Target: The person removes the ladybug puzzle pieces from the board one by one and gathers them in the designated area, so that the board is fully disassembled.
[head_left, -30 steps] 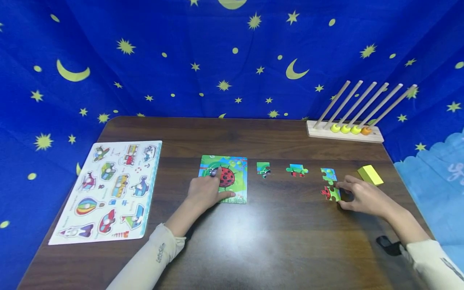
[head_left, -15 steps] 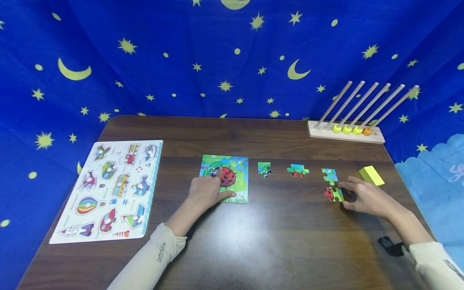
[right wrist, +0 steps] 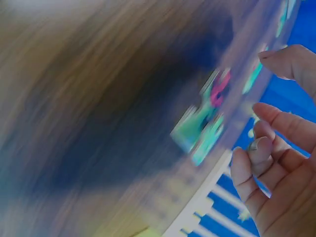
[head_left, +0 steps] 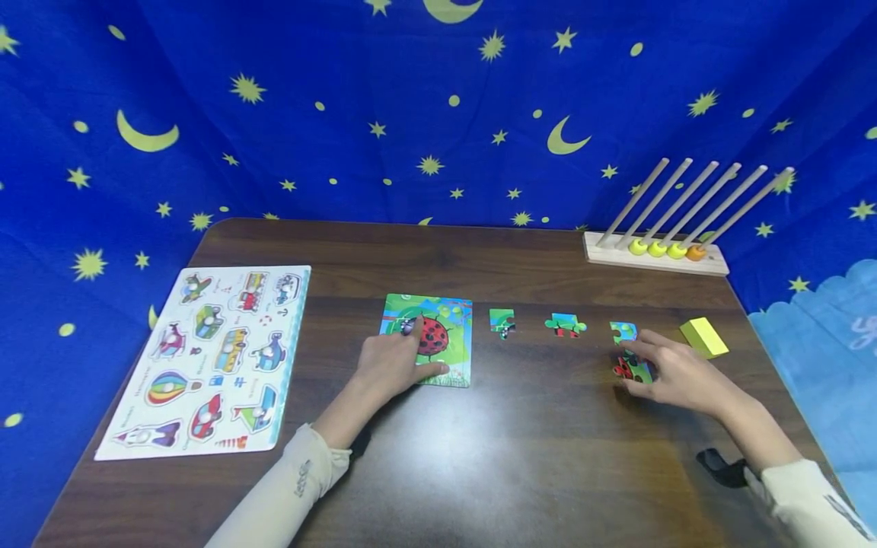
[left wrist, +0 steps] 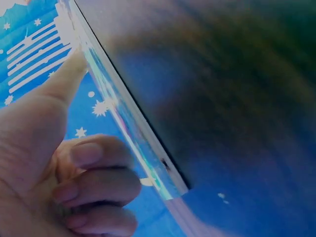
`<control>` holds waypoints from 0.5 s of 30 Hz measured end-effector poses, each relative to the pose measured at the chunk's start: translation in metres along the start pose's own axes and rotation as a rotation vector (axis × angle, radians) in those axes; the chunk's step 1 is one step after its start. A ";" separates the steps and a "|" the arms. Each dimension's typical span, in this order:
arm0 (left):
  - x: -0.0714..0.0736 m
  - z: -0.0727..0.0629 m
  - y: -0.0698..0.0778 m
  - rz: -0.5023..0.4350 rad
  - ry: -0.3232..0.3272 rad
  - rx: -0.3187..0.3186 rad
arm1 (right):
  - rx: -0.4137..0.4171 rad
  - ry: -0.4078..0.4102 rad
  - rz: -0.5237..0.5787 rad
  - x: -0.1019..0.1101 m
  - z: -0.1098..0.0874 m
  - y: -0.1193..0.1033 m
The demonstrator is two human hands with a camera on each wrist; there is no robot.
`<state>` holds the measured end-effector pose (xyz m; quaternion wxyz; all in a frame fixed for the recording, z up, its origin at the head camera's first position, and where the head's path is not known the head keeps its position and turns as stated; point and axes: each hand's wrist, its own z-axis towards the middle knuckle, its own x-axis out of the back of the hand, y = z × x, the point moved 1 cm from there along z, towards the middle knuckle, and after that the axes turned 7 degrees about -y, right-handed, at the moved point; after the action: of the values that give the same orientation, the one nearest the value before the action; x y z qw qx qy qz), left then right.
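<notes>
"While the left hand (head_left: 389,359) rests on the ladybird card (head_left: 454,327), how do its fingers lie?"

"Index and thumb stretched across the card's face; the other three, seen from the left wrist, curled in. It grips nothing."

"And the right hand (head_left: 678,374)?"

"Over the red-and-green piece (head_left: 623,370), right part of the brown table (head_left: 521,449). Thumb and index well parted, nothing pinched. Whether a fingertip touches, can't tell; that wrist's view is blurred."

"Neighbours?"

"Blue-and-green piece (head_left: 623,329) just beyond, partly hidden by the hand. Leftward, a red-edged piece (head_left: 566,326), then a corner piece (head_left: 502,320) nearest the card. All flat."

"Elsewhere?"

"Yellow block (head_left: 704,338) near the right hand; peg rack (head_left: 655,256) with yellow and orange beads, back right; white picture board (head_left: 226,312), far left. Starry blue curtain (head_left: 384,68) behind."
</notes>
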<state>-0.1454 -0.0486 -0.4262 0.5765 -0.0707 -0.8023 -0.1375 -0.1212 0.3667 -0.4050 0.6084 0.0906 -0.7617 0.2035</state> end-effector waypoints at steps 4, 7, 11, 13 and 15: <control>0.001 -0.005 -0.010 -0.029 -0.010 0.030 | 0.101 0.033 0.052 -0.003 0.012 -0.019; 0.002 -0.009 -0.020 -0.041 -0.041 0.067 | 0.189 0.051 0.097 -0.005 0.023 -0.035; 0.001 -0.014 -0.032 -0.065 -0.076 0.097 | 0.236 0.047 0.147 -0.007 0.039 -0.057; 0.000 -0.016 -0.036 -0.072 -0.081 0.101 | 0.234 0.036 0.162 -0.008 0.047 -0.069; 0.000 -0.017 -0.038 -0.075 -0.087 0.100 | 0.240 0.038 0.166 -0.009 0.054 -0.079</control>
<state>-0.1399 -0.0897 -0.4266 0.5386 -0.0176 -0.8344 -0.1156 -0.1365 0.2715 -0.4077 0.5888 0.0956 -0.7251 0.3441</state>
